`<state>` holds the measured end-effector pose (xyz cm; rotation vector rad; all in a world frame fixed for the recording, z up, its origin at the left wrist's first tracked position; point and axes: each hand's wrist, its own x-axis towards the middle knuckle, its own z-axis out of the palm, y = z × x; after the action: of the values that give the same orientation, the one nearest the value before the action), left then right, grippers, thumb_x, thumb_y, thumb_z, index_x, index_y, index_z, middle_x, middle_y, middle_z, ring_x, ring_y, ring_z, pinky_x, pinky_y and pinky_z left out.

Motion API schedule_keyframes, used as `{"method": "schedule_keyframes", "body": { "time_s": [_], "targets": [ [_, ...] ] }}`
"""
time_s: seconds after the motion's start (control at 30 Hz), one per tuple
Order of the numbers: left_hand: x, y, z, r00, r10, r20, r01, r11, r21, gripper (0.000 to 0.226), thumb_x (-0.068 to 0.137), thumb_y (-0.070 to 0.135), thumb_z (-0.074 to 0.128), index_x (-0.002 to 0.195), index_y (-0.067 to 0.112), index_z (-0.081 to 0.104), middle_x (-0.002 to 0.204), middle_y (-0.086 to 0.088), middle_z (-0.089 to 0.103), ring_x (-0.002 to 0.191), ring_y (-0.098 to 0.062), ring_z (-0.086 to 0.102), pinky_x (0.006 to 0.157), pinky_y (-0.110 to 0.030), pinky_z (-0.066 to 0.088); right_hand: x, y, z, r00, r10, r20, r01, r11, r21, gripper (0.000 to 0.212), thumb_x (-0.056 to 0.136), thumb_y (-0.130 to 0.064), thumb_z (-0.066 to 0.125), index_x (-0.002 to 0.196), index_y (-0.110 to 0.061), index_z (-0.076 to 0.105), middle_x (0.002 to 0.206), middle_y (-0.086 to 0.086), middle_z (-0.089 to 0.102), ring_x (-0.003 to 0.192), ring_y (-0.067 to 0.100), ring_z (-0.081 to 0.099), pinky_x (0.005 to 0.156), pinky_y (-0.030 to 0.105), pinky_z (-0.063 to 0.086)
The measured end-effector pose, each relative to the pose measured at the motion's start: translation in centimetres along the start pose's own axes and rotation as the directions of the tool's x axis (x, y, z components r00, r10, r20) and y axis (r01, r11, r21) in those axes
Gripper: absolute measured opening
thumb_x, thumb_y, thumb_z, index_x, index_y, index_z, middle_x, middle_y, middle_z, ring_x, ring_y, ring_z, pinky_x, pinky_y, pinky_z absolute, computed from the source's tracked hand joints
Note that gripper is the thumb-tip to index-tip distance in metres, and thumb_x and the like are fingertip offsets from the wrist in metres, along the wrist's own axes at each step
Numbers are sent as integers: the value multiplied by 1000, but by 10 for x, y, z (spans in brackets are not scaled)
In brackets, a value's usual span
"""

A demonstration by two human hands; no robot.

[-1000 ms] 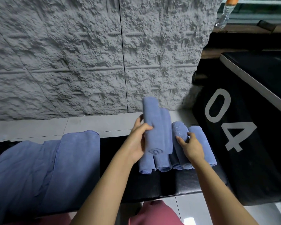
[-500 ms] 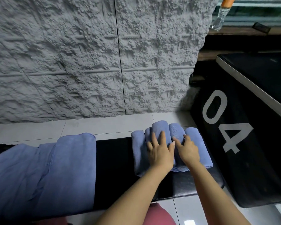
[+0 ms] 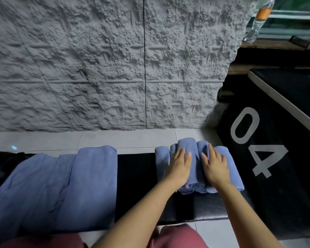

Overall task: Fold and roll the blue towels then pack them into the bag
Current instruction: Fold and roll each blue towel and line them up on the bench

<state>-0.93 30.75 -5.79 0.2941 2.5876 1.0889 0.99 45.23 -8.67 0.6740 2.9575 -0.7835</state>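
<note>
Now that the raised blue cloth roll (image 3: pixel 186 145) tops the other rolled blue towels (image 3: pixel 230 165), left hand (image 3: pixel 179 169) and right hand (image 3: pixel 215 169) press flat, grip open: one more done.

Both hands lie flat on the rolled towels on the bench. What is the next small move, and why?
Probably lift the left hand off the rolled towels and reach for the loose towels on the left. The rolls lie bunched together under both flat hands, the right hand alone can steady them, and that heap is not yet rolled.
</note>
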Motion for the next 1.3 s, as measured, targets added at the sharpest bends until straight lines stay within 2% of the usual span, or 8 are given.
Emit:
{"method": "schedule_keyframes", "body": {
  "time_s": [0.13,0.3,0.5,0.8,0.87,0.97,1.1,1.3],
  "targets": [
    [-13,-42,-73,991,18,-131,-9,997,73,50,102,35,23,149,15,22,157,0,17,145,-17,13,117,-42,8,-28,-77,-1,948,-279,-150,274,960,-55,58,98,-41,39,148,-15,26,155,4,26,145,29,13,119,39,10],
    [-45,-157,-130,962,-237,-137,267,921,283,48,101,35,27,139,8,37,149,-11,36,136,-26,33,111,-42,27,-81,-168,69,861,-468,200,489,869,-72,55,100,-42,34,150,-24,20,159,-4,15,147,21,2,118,41,8],
    [-81,-245,-151,956,-287,63,213,823,526,50,102,40,19,149,25,19,159,4,6,145,-21,9,117,-40,8,-123,-199,162,613,-461,642,681,720,-134,56,101,-32,31,152,-23,10,160,-7,4,147,18,-6,117,46,1],
    [-89,-216,-142,919,-209,334,-42,790,611,47,97,52,25,140,35,36,155,1,21,139,-30,19,112,-46,17,-104,-179,141,576,-335,745,666,721,-192,35,95,-37,39,127,-31,54,133,-1,53,125,22,47,105,39,34],
    [-82,-211,-144,934,-177,309,-8,856,516,36,96,49,31,105,29,59,127,-6,52,116,-29,45,95,-39,34,-93,-178,131,604,-272,749,564,810,-160,35,84,-48,43,100,-27,66,105,2,66,101,27,59,88,35,47],
    [-59,-226,-158,978,-194,82,172,960,221,28,87,35,46,65,19,49,77,-12,57,70,-25,49,64,-34,42,-64,-184,124,774,-298,559,440,888,-136,28,83,-37,48,74,-15,62,75,2,62,76,28,57,71,32,47],
    [-35,-255,-188,888,-344,-306,368,929,23,23,84,17,61,104,6,58,100,-16,63,93,-34,61,75,-36,49,-24,-189,127,952,-179,249,191,981,-25,13,85,-24,57,92,-17,64,87,2,68,84,25,61,72,31,48],
    [-15,-269,-188,830,-540,-142,431,781,-452,24,84,19,68,102,6,57,91,-6,63,95,-26,62,82,-34,51,9,-207,155,944,-213,250,180,972,150,29,86,-18,63,114,-13,59,97,1,61,85,19,54,77,29,46]
  ]
}}
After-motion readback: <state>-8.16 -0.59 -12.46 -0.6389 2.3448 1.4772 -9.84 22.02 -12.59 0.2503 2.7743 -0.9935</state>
